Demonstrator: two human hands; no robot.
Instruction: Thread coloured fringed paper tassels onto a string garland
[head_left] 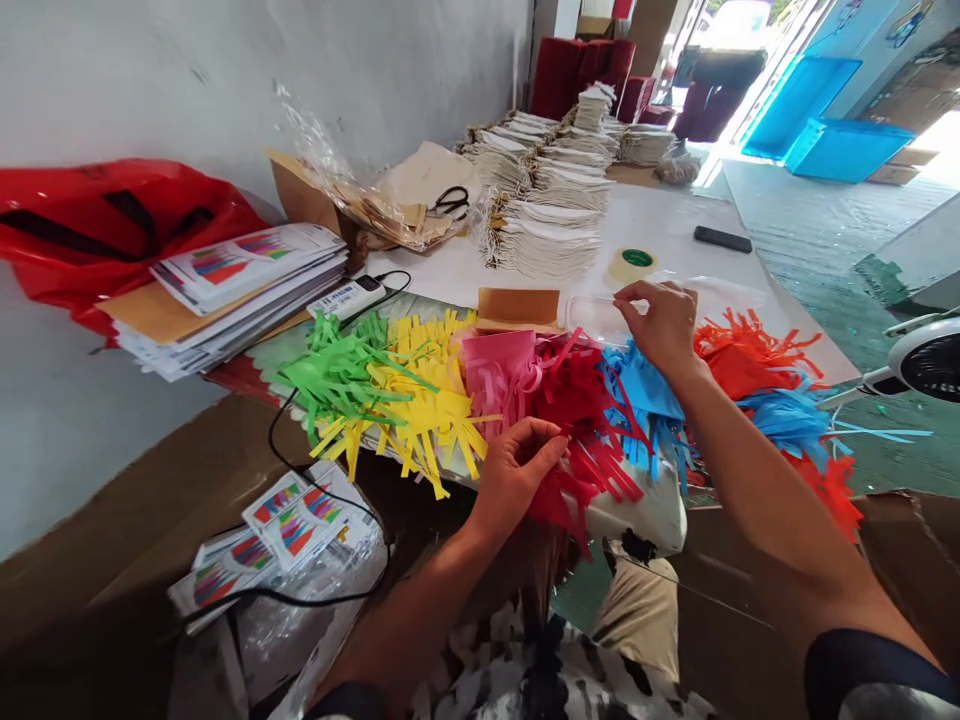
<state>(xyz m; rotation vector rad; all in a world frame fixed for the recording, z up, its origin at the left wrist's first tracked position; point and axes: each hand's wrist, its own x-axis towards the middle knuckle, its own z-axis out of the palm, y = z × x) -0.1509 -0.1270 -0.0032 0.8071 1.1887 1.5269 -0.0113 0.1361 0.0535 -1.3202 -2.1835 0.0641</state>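
My left hand [517,472] is closed in a pinch at the red fringed tissue paper [574,385]; what lies between the fingertips is hidden. Thumb and forefinger of my right hand [661,322] pinch together at the edge of a clear plastic piece [589,314], above blue fringed paper [641,395]. Along the table's front edge lie green fringe [341,365], yellow fringe [427,380] and pink fringe [501,375]. Orange fringe [750,355] lies right of my right forearm. Behind the pink fringe stands a folded brown card strip [517,308].
Behind are stacks of white strung sheets [547,235], a tape roll [634,262], a black phone [722,239] and scissors [451,200]. Printed cards [247,260] are piled left, beside a red bag [127,215]. A black cable [277,440] hangs over the front edge. A fan [926,360] stands right.
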